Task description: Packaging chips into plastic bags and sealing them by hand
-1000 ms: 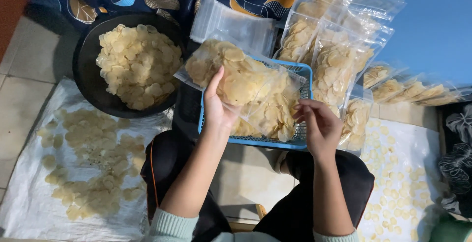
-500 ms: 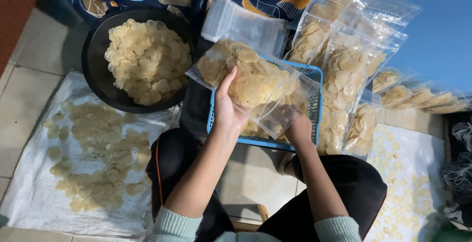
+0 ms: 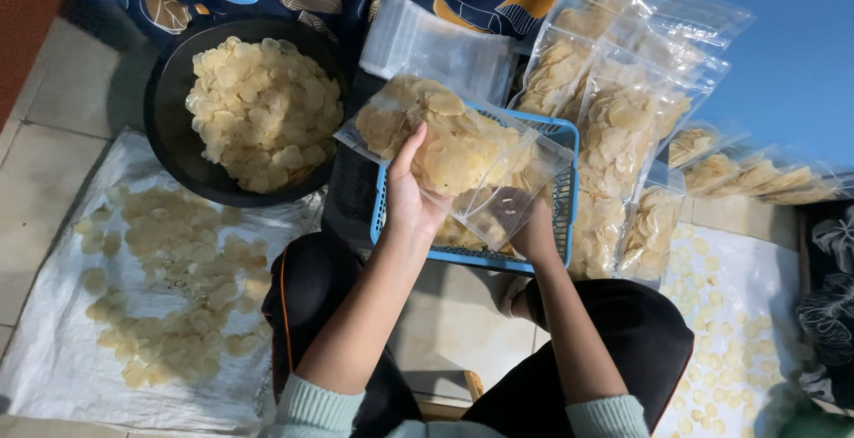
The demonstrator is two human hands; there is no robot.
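Observation:
A clear plastic bag [image 3: 445,136] full of pale round chips lies tilted over a blue plastic basket [image 3: 562,131]. My left hand [image 3: 411,191] grips the bag from below at its near side. My right hand [image 3: 525,225] reaches into the bag's open mouth, and its fingers show through the plastic. More chips lie in the basket under the bag.
A black bowl [image 3: 169,136] heaped with chips stands at the left. Several filled bags [image 3: 623,127] lie to the right, and a stack of empty bags [image 3: 436,42] lies behind. White sheets [image 3: 53,358] with loose chips flank my knees.
My right hand has gone from outside the bag's mouth to inside it. My left hand keeps its hold on the bag. The camera has shifted slightly.

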